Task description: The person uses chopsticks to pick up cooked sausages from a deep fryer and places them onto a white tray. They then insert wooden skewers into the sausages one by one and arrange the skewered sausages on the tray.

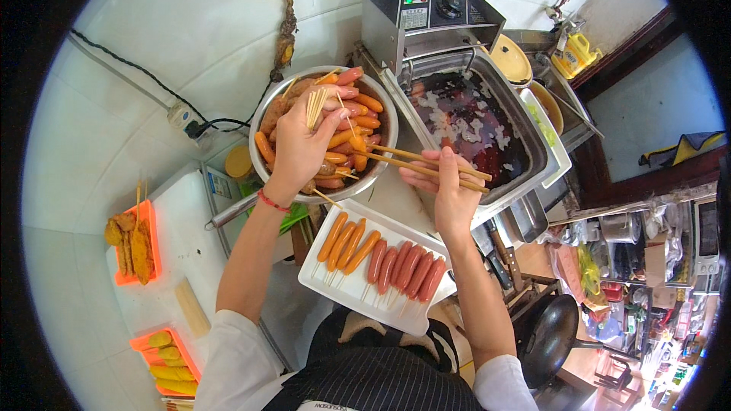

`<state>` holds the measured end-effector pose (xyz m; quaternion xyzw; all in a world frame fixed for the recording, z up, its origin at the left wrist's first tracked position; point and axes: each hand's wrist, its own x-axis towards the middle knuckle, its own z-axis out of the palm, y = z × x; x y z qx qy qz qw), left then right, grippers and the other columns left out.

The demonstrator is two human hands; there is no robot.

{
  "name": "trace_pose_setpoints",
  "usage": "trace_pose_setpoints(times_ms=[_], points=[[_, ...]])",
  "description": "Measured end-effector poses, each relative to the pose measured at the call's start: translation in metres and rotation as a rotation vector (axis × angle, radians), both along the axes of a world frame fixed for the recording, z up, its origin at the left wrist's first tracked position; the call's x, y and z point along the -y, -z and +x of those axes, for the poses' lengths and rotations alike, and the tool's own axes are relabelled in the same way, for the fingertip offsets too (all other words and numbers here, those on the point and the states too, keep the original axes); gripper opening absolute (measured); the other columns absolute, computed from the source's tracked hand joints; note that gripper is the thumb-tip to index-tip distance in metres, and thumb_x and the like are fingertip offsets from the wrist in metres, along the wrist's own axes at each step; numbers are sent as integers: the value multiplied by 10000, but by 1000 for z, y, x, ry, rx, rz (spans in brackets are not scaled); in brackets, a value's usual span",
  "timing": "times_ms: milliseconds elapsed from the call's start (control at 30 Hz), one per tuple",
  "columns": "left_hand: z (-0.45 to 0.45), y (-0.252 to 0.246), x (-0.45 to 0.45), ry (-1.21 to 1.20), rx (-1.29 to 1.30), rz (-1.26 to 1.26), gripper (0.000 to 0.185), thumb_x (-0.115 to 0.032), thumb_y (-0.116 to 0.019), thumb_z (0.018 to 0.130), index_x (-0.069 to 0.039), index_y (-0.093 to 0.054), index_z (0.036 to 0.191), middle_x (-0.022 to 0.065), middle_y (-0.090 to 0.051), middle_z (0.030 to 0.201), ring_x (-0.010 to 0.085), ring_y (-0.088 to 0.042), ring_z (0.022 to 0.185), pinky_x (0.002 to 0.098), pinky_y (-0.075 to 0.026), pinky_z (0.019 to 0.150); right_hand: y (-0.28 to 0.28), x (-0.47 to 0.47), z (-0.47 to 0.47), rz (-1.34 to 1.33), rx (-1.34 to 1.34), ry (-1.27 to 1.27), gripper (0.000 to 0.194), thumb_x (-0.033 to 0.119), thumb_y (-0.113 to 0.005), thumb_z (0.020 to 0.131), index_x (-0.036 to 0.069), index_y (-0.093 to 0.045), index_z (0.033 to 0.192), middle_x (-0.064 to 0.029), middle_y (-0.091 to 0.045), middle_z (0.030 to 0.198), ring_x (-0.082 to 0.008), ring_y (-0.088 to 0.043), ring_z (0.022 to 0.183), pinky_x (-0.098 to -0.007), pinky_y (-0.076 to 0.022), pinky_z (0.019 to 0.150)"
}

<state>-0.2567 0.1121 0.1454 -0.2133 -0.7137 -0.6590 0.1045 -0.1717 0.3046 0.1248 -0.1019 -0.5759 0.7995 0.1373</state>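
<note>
My left hand [305, 140] is over a metal pan [390, 151] heaped with sausages, some on sticks. It grips a bundle of wooden skewers [315, 107], and one skewer between thumb and fingers points down to an orange sausage [358, 145]. Wooden chopsticks [425, 166] are in my right hand [448, 188], their tips at that sausage. Nearer my body, a white tray [365, 309] holds several orange sausages [355, 244] and several reddish sausages [410, 268] on sticks, laid side by side.
Right of the pan stands an electric fryer [440, 17] with dark liquid and foam. Orange baskets [157, 242] of skewered food are at left. Knives [508, 254] and a black wok [548, 337] lie at right. A power cord [223, 123] runs behind the pan.
</note>
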Motion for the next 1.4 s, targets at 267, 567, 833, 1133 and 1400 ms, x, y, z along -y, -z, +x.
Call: trace_pose_setpoints(times_ms=[267,567,833,1133,1400], points=[[-4,24,-2,-56,-47,-20,263,47,-598,863,28,-527,1116,55,-631,868,97,-614,829,227,-496,775,3,2,2,1,-11,24,373,228,-461,987,-125,-564,925,-256,-642,827,-307,-689,720,-349,-603,619],[-2,48,-7,-119,-72,-126,233,8,-642,825,-5,-597,1053,69,-680,890,101,-637,785,240,-498,722,5,0,4,0,-15,36,371,230,-461,987,-122,-565,927,-249,-641,830,-304,-688,716,-345,-603,622],[3,50,-5,-75,-55,-209,194,-2,-638,848,23,-612,1038,37,-652,911,86,-599,846,230,-486,768,6,2,4,-24,-18,33,360,222,-465,986,-119,-565,929,-239,-639,835,-297,-686,707,-346,-602,624],[14,20,6,-175,61,-30,210,-186,-575,922,-7,-605,1027,40,-589,841,100,-491,631,211,-390,560,-19,-2,20,9,-58,9,355,222,-456,988,-109,-579,951,-237,-643,849,-303,-688,738,-354,-602,655],[38,-13,43,-66,661,491,112,-167,-451,954,-61,-472,921,33,-495,822,32,-314,532,177,-225,419,-27,-6,86,694,-365,-541,217,136,-520,935,-67,-594,939,-166,-651,861,-251,-676,728,-329,-557,594]])
